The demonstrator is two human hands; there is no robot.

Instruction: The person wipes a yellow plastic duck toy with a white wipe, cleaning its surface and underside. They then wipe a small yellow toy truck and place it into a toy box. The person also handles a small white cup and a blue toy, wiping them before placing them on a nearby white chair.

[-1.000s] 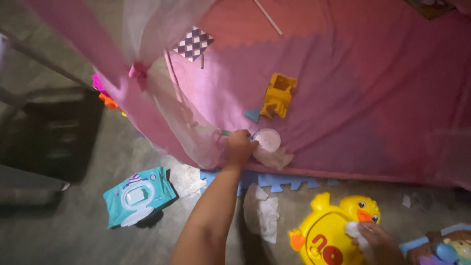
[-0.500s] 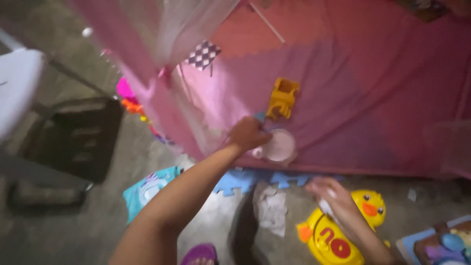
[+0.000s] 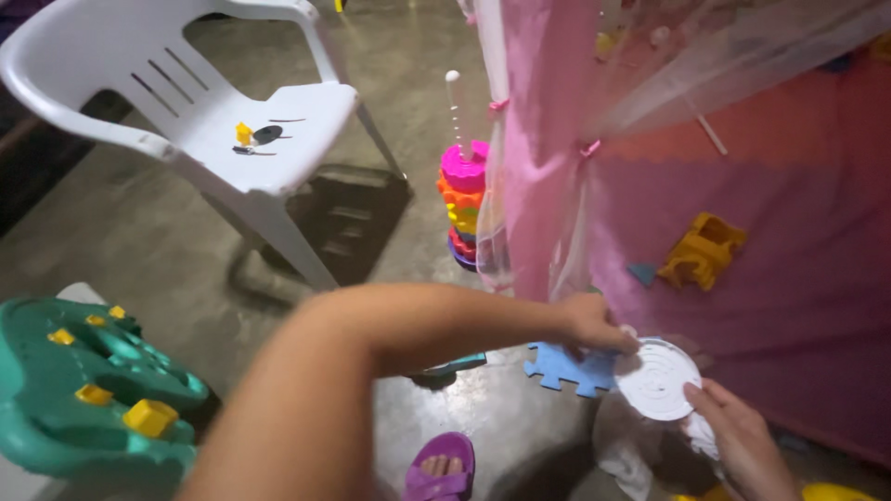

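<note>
Gripping the upper-left rim of a round white disc with closed fingers, the left hand reaches across from a forearm that spans the middle of the view. The right hand meets the same disc from below and to the right, its fingertips pressed on the lower-right edge and a crumpled white wipe tucked against the palm. The disc, marked with raised concentric rings, is held between both hands just above the floor, at the foot of a pink play tent. Directly left of the disc lies a blue foam puzzle piece on the concrete floor. On the tent's pink floor sit a yellow toy vehicle and a small blue triangle. A stack of coloured rings on a white peg stands beside the tent's sheer curtain. Farther left are a white plastic chair and, at the lower left, a green toy with yellow blocks. A foot in a purple sandal shows at the bottom edge.
</note>
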